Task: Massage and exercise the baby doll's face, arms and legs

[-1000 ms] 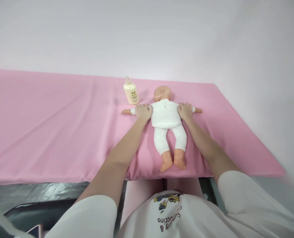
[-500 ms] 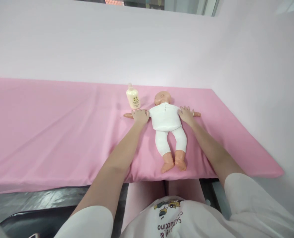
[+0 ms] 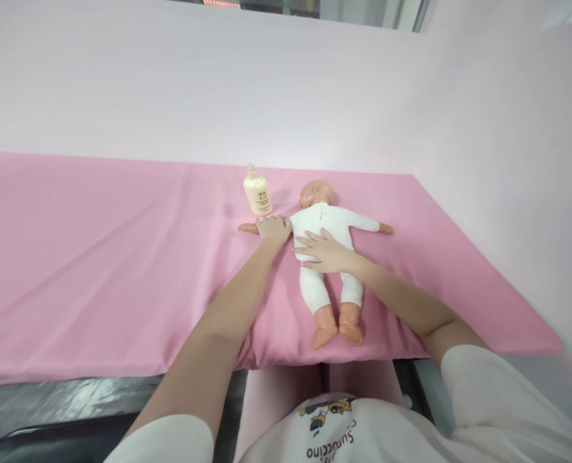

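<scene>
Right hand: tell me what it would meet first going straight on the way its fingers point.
Beyond the doll, the right hand would probably meet the left hand, around its wrist; relative height is hard to judge from this single view.

The sheet (image 3: 112, 257) is pink, the doll (image 3: 337, 220) peach and white, the bottle (image 3: 256, 193) cream with dark print, the shirt (image 3: 387, 427) white with a cartoon (image 3: 325, 411), perhaps yellow and navy.

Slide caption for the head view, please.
A doll lies on a pink cover, the left hand on its arm, the right hand across its torso, a bottle nearby.
</scene>
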The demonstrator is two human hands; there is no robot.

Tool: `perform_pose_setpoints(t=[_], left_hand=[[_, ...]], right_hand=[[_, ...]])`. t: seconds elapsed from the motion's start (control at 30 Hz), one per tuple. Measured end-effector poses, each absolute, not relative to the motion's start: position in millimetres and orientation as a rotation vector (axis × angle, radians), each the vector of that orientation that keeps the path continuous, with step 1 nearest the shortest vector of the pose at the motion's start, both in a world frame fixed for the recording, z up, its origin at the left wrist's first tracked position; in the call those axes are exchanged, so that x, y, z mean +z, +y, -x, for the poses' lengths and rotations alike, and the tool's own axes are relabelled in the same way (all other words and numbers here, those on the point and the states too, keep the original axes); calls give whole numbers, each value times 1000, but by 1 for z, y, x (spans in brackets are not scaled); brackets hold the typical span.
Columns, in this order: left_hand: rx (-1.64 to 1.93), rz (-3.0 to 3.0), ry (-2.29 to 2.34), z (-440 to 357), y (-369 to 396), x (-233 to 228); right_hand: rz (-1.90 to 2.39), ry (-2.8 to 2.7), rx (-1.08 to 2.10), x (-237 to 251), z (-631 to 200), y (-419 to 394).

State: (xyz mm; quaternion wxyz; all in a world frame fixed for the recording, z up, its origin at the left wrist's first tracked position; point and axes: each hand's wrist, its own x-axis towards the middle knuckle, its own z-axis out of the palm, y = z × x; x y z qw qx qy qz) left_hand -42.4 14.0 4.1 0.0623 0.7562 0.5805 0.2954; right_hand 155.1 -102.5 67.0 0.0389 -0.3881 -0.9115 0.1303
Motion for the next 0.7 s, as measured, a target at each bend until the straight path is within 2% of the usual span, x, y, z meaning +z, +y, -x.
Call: perform_pose_setpoints(t=[0.17, 0.3, 0.7], left_hand=[[605, -2183, 2116, 36, 10, 12], [417, -2187, 2190, 33, 6, 20], [237, -2190, 2203, 29, -3, 35]], right_hand=[[1041, -2830, 501, 65, -161, -93], [1012, -2721, 634, 59, -176, -71], [1559, -2290, 461, 30, -249, -25]])
